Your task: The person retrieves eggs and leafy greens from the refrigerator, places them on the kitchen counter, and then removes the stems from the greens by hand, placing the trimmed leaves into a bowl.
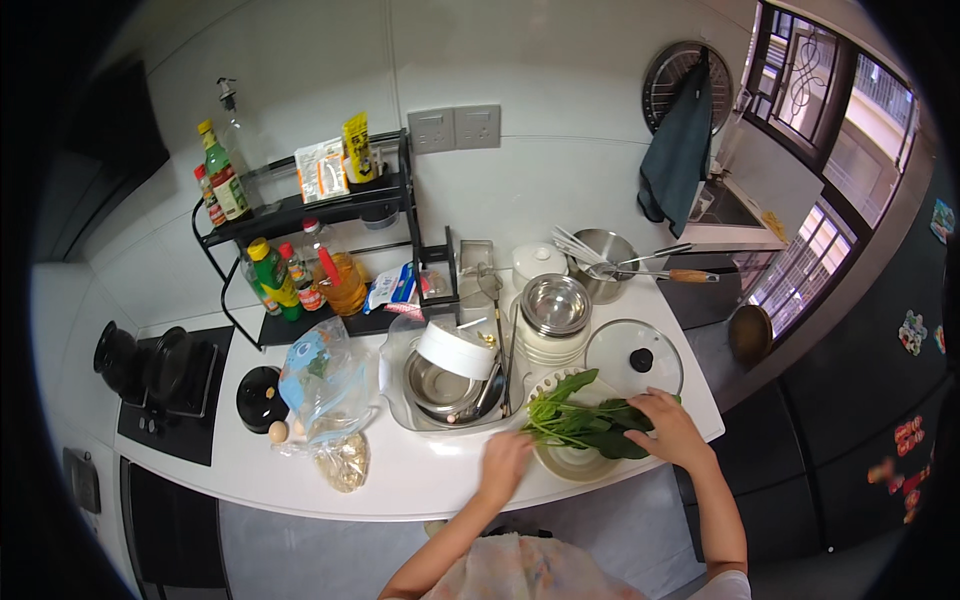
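Note:
A bunch of leafy greens (581, 424) with long pale stems lies across a cream bowl (576, 471) near the counter's front edge. My left hand (506, 461), slightly blurred, is at the stem ends on the left. Around the leaf end on the right, my right hand (666, 429) has its thumb and fingers apart with leaves between them. Behind the greens shows the rim of a white perforated colander (538, 388), mostly covered by them. A glass pot lid (622, 349) with a black knob lies just beyond my right hand.
Left of the bowl, a clear plastic basin (397, 397) holds metal bowls and utensils. Stacked steel bowls (556, 304) and a steel pot (619, 289) stand behind. Plastic bags (330, 390), an egg (277, 431) and a black bowl (261, 401) sit further left, near a black bottle rack (300, 217).

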`<act>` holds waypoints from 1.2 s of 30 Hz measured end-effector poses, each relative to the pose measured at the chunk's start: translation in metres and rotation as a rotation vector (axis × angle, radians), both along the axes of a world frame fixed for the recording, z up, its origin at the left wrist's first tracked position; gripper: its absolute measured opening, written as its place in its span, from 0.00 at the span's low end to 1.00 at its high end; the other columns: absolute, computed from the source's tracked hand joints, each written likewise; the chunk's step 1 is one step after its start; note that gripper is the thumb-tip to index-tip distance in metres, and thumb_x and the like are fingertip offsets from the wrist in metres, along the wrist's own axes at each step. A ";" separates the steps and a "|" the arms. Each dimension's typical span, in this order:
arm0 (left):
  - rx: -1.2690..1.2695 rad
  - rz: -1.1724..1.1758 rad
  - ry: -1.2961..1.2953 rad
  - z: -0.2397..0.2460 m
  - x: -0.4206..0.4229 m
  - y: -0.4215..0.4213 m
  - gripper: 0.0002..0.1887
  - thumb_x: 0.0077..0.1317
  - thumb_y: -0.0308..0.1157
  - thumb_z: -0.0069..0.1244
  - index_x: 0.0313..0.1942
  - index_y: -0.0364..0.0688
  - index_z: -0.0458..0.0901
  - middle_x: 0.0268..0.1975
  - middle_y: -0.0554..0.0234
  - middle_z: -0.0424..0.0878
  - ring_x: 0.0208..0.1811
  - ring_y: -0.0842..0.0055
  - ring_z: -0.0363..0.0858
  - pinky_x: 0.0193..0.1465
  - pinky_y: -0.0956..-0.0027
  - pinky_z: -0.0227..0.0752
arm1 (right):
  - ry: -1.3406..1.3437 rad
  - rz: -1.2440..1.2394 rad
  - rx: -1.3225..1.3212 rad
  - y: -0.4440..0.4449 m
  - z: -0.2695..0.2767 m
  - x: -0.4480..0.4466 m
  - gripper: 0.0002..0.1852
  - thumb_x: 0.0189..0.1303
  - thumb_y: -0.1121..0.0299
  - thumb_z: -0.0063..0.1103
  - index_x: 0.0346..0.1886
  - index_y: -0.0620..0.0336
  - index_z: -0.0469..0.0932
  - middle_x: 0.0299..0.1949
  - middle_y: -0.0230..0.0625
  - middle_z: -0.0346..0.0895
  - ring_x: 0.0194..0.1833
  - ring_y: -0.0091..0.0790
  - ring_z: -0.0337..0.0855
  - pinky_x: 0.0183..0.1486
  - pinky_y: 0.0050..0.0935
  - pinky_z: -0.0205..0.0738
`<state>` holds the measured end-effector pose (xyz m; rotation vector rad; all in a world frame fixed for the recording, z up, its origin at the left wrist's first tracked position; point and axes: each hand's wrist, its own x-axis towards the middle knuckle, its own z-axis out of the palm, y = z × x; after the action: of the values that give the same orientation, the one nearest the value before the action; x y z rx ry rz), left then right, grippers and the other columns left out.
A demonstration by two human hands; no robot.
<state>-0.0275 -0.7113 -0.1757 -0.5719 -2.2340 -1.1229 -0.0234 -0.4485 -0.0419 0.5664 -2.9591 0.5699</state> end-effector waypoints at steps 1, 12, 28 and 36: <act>-0.085 -0.089 -0.048 0.012 -0.006 0.012 0.07 0.55 0.22 0.50 0.36 0.39 0.74 0.34 0.53 0.75 0.38 0.59 0.73 0.41 0.61 0.66 | 0.005 -0.004 -0.013 -0.003 0.004 0.003 0.25 0.48 0.64 0.65 0.50 0.62 0.73 0.49 0.44 0.74 0.58 0.49 0.66 0.60 0.38 0.62; 0.049 0.379 -0.069 0.067 -0.029 -0.145 0.15 0.50 0.24 0.53 0.40 0.41 0.77 0.38 0.56 0.81 0.40 0.60 0.77 0.45 0.61 0.68 | 0.076 -0.043 -0.115 -0.030 0.025 0.031 0.22 0.44 0.74 0.66 0.47 0.64 0.75 0.48 0.47 0.75 0.58 0.53 0.65 0.57 0.43 0.63; -0.491 0.408 -0.200 0.102 -0.060 -0.356 0.07 0.57 0.31 0.52 0.35 0.39 0.81 0.31 0.55 0.76 0.29 0.59 0.79 0.31 0.62 0.74 | -0.282 0.568 -0.188 -0.474 -0.067 -0.079 0.21 0.55 0.77 0.44 0.54 0.70 0.67 0.53 0.60 0.66 0.54 0.58 0.68 0.57 0.40 0.64; -0.291 0.295 -0.128 0.080 -0.018 -0.308 0.06 0.56 0.26 0.52 0.35 0.37 0.80 0.33 0.57 0.75 0.30 0.63 0.79 0.30 0.65 0.75 | -0.271 0.248 0.086 -0.534 -0.234 -0.136 0.25 0.58 0.56 0.47 0.56 0.60 0.67 0.59 0.50 0.63 0.60 0.47 0.64 0.60 0.46 0.58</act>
<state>-0.0450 -1.0196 -0.0953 -0.2738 -2.5126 -0.7093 -0.1593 -0.9827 -0.2760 0.9453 -3.2025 0.5840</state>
